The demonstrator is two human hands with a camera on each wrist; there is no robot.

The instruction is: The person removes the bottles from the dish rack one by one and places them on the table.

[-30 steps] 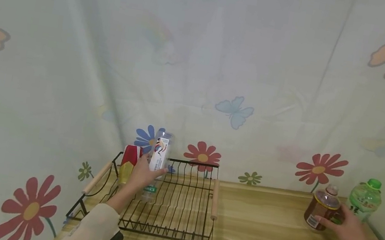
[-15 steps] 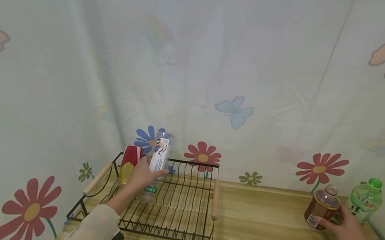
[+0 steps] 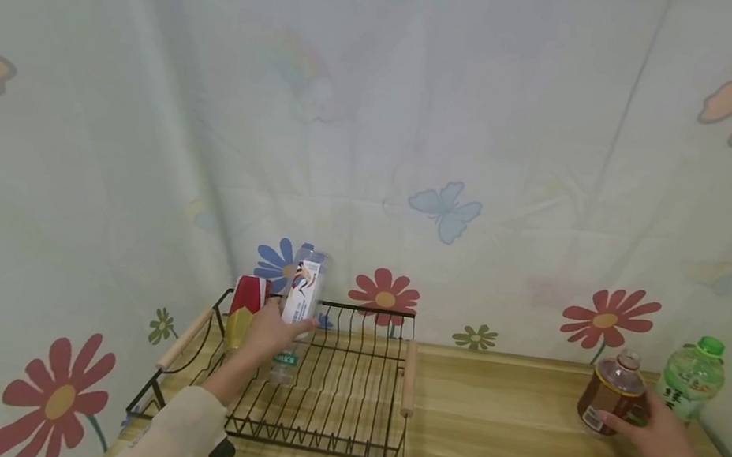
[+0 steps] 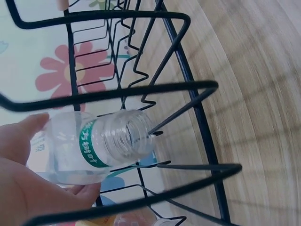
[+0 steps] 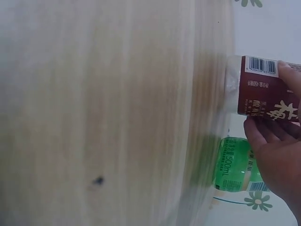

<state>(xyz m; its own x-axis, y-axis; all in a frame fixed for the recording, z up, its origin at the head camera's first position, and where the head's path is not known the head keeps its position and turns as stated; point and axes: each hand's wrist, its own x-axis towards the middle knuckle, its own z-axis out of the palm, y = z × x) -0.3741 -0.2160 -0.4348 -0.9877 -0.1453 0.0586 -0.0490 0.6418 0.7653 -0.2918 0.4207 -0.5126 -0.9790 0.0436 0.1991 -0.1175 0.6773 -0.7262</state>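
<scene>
A left hand point(image 3: 268, 336) grips a clear bottle point(image 3: 303, 290), mouth down in a black wire rack point(image 3: 410, 379), lower left of the head frame; a right hand point(image 3: 659, 441) grips a brown-labelled bottle point(image 3: 615, 392), lower right; both probably light, slick, squeezable, best taken mid-body.

The right wrist view crops the brown bottle point(image 5: 263, 90) (upper part lost).

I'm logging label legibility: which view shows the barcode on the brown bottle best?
The right wrist view: there the barcode on the brown bottle appears large, with distinct bars. The head view shows it only as a small patch low on the bottle; the left wrist view misses it entirely.
</scene>
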